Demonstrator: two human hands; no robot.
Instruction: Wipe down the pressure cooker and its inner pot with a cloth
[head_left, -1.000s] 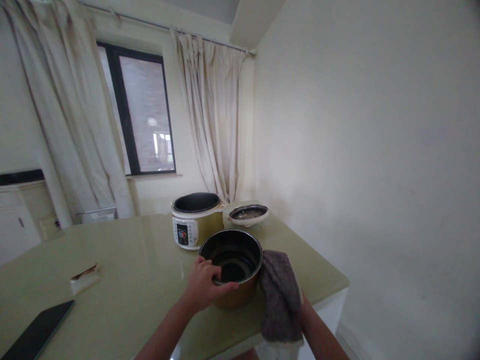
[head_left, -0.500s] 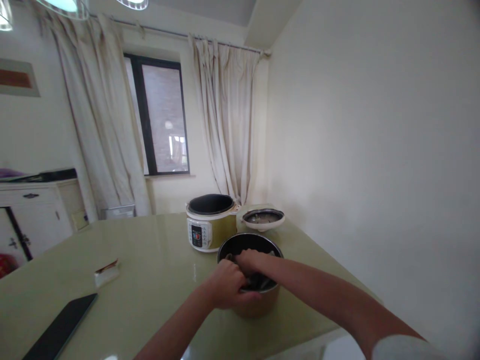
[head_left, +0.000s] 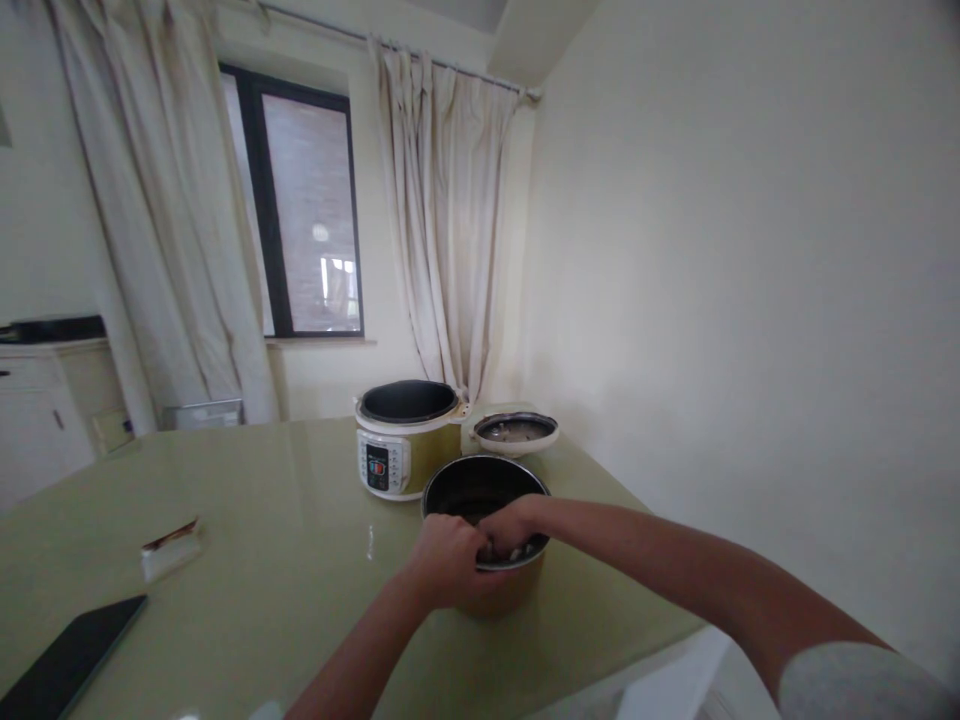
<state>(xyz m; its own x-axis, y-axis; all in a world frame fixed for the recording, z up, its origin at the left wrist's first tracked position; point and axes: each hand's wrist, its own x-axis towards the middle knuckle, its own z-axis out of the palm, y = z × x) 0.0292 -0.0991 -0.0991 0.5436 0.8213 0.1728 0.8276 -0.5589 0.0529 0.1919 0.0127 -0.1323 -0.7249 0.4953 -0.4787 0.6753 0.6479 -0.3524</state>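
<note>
Closest in, the left hand is gripping the near rim of the inner pot, fingers curled over the edge, pot sitting on the green table toward its right end. The right hand is reaching across from the right and dipping inside the pot, fingers bunched around something dark in there, probably a cloth, but I can't really tell what it is or how tight the grip is. Off to the left a dark phone and a small packet are lying flat on the table. Just behind the pot the gold rice cooker is standing open, with its lid lying upside down beside it, right by the curtains.
</note>
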